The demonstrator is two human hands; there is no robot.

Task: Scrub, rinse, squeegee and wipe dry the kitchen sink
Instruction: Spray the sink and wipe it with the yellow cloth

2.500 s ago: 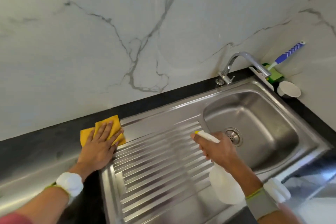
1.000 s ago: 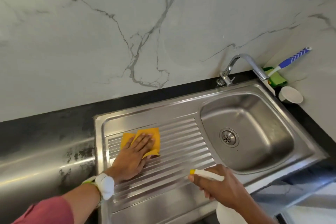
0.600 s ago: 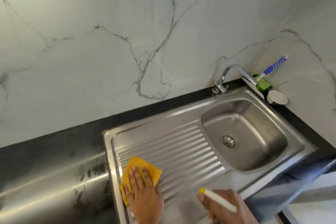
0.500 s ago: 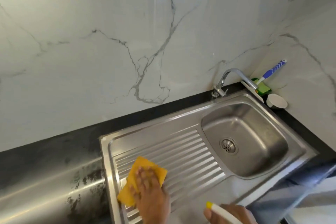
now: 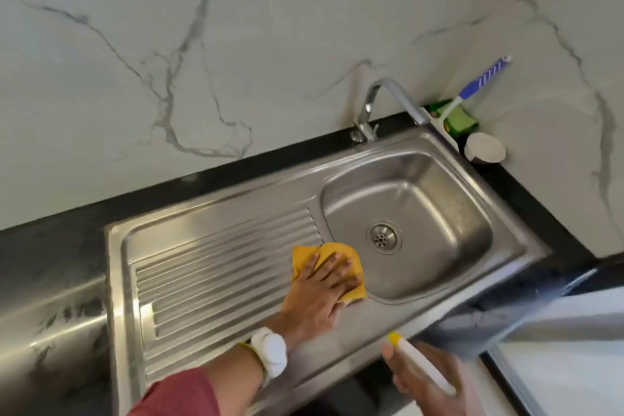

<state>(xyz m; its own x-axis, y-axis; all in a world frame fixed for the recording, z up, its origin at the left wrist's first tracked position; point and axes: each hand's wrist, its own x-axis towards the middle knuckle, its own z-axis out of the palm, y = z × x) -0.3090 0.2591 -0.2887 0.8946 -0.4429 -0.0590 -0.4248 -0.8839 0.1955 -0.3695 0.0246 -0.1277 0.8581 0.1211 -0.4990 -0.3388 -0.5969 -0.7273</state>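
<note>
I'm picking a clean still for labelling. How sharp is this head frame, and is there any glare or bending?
Head view: the right hand and its spray bottle smear with motion blur; the left hand on the yellow cloth is sharper; glare streaks the drainboard and basin; the wide lens bows the counter edge.

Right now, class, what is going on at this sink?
A person is wiping a stainless steel kitchen sink. The left hand presses a yellow cloth flat at the near left rim of the basin, beside the ribbed drainboard. The right hand holds a white spray bottle near the front edge.
</note>
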